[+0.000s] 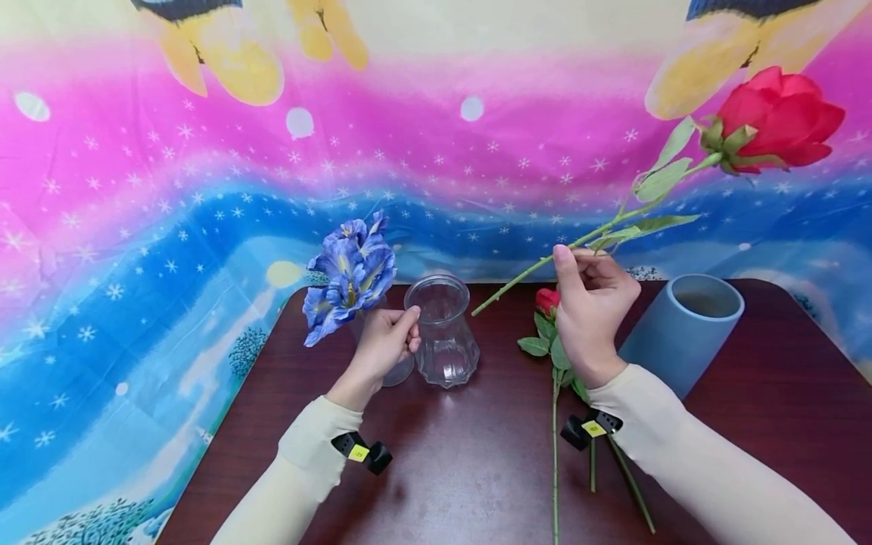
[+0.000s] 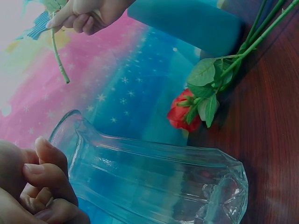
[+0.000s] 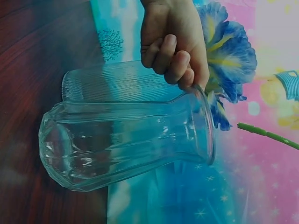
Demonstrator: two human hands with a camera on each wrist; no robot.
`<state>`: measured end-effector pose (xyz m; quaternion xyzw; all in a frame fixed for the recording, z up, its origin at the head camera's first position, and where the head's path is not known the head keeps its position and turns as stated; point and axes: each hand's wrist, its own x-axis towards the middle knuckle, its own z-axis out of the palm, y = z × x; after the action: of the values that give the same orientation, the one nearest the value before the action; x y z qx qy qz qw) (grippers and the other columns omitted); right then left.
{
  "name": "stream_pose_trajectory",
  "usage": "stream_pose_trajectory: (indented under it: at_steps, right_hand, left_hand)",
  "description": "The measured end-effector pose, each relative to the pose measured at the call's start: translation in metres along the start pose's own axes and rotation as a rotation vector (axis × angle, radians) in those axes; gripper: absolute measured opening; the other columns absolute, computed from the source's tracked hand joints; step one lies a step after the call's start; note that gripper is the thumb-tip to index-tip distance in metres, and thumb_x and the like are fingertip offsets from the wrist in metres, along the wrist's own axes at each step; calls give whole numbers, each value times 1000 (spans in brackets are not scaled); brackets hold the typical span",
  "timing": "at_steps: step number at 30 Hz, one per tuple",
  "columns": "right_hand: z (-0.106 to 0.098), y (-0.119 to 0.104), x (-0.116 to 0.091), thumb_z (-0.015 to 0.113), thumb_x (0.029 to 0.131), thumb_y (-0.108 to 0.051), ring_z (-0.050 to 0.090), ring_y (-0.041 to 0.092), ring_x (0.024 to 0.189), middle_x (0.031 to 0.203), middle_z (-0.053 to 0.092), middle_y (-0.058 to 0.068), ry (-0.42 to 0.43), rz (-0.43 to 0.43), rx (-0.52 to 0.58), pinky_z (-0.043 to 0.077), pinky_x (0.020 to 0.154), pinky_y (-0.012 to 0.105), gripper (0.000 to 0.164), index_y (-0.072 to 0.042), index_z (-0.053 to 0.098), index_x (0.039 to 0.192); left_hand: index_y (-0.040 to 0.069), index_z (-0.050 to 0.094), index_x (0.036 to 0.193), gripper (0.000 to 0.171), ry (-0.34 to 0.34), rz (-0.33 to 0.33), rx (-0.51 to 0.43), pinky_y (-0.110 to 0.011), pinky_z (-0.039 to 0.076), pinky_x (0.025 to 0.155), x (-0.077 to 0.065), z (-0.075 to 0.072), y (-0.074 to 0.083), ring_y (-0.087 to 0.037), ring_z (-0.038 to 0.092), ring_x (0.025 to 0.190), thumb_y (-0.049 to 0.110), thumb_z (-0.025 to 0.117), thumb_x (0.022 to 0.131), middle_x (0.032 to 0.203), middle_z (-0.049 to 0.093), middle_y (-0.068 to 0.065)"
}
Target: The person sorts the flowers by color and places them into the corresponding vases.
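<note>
In the head view my right hand [image 1: 596, 306] pinches the green stem of a large red rose [image 1: 777, 125] between thumb and fingers. The bloom leans up to the right. The bare stem end points down-left, above and to the right of the clear glass vase [image 1: 446, 344]. My left hand [image 1: 384, 344] has curled fingers at the vase's left rim and appears to grip it; the exact contact is partly hidden. In the right wrist view the glass vase [image 3: 126, 140] stands upright on the table, its wide mouth beside the left hand [image 3: 173, 51].
Behind the left hand, blue-purple irises [image 1: 350, 272] stand in a ribbed clear vase [image 3: 112, 84]. A blue-grey cylinder vase [image 1: 681, 333] is at the right. Another red rose [image 2: 184, 112] and several stems lie on the dark wooden table [image 1: 456, 477]. A colourful cloth [image 1: 422, 166] hangs behind.
</note>
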<state>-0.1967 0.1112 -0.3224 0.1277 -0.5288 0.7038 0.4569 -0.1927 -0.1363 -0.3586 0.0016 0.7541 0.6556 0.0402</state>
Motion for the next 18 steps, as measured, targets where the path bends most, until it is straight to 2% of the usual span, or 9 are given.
stream_pose_trajectory:
  at_steps: [10,18]
  right_hand:
    - [11,-3,7,76,88,-6,43,7,53,62,57,-6,-14,-18,93,35,53,22,13,2,72,79]
    - [19,-2,9,76,89,-6,47,5,55,66,63,-8,-23,-38,89,35,54,22,10,-2,74,80]
  left_hand:
    - [6,53,64,46,8,2,-2,-19,29,41,-1,0,-1,-7,39,44,24,52,106,52,50,1]
    - [6,53,63,47,4,10,-6,-19,29,41,0,1,-2,-7,40,44,24,52,106,52,50,1]
